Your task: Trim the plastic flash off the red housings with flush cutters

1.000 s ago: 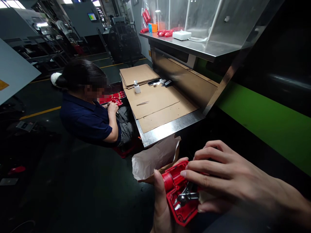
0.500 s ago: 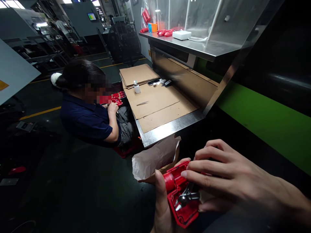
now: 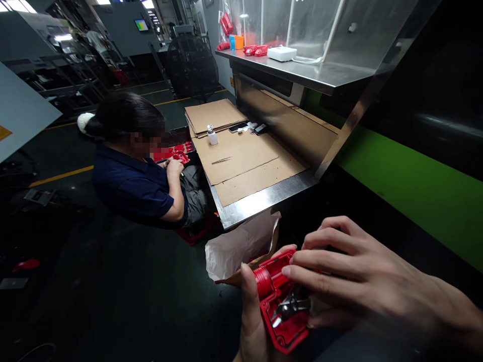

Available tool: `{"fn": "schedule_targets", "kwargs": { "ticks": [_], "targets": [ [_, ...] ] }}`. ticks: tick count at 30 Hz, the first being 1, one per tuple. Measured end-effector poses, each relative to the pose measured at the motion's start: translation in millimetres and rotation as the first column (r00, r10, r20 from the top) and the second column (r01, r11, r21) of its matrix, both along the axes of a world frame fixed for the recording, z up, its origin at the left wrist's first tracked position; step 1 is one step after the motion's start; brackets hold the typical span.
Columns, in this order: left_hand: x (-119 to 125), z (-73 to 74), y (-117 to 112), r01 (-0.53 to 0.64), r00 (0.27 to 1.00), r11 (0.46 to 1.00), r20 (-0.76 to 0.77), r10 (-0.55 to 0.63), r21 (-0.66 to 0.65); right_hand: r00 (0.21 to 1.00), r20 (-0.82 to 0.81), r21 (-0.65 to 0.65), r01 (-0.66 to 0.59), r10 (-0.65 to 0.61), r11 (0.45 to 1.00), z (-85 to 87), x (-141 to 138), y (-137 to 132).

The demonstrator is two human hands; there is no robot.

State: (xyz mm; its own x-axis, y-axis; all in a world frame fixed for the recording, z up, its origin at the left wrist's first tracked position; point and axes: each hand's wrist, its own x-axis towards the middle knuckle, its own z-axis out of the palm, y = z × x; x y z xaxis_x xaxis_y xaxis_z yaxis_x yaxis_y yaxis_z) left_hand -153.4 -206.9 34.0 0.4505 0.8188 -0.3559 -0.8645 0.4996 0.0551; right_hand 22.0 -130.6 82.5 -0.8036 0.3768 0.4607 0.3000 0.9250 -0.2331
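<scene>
My left hand [image 3: 251, 314] is closed around a red plastic housing [image 3: 289, 332] at the lower right, its thumb along the near side. The housing is hollow, with a ribbed round neck at one end and a dark line along its rim. My right hand [image 3: 350, 266] reaches over from the right, fingers curled above the part. From under it the metal head of what look like small cutting pliers [image 3: 289, 307] points into the housing's cavity. The pliers' handles are mostly hidden by my right hand. Fingertips of my right hand lie at the housing's upper edge.
A paper bag with white lining [image 3: 241, 246] stands just beyond my hands. Behind it is a metal table [image 3: 249, 203] with cardboard [image 3: 241, 166], tweezers [image 3: 222, 160] and a small bottle [image 3: 212, 136]. A co-worker [image 3: 132, 176] sits at left, holding a red part. A metal shelf [image 3: 320, 75] overhangs the table.
The pliers' head has tilted very slightly inside the housing. Both hands keep nearly the same place, and the co-worker has barely moved.
</scene>
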Motion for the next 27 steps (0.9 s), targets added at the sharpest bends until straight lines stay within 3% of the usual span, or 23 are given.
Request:
{"fn": "schedule_targets", "kwargs": {
  "ticks": [11,19,27],
  "targets": [
    [-1.8,3.5,1.6,-0.018,0.995,0.995,-0.094,0.009,-0.097,0.999,0.04,0.011,-0.006,0.005,1.0,-3.0,-5.2,1.4],
    [4.2,-3.0,5.6,-0.099,0.995,0.992,-0.008,0.099,-0.084,0.997,0.079,0.077,0.002,-0.008,0.997,-3.8,-8.1,3.9],
    [4.4,2.4,8.2,-0.1,0.995,0.99,-0.002,0.1,-0.095,0.993,0.112,0.06,-0.033,0.027,0.998,-8.9,-9.1,7.5]
  ]
}}
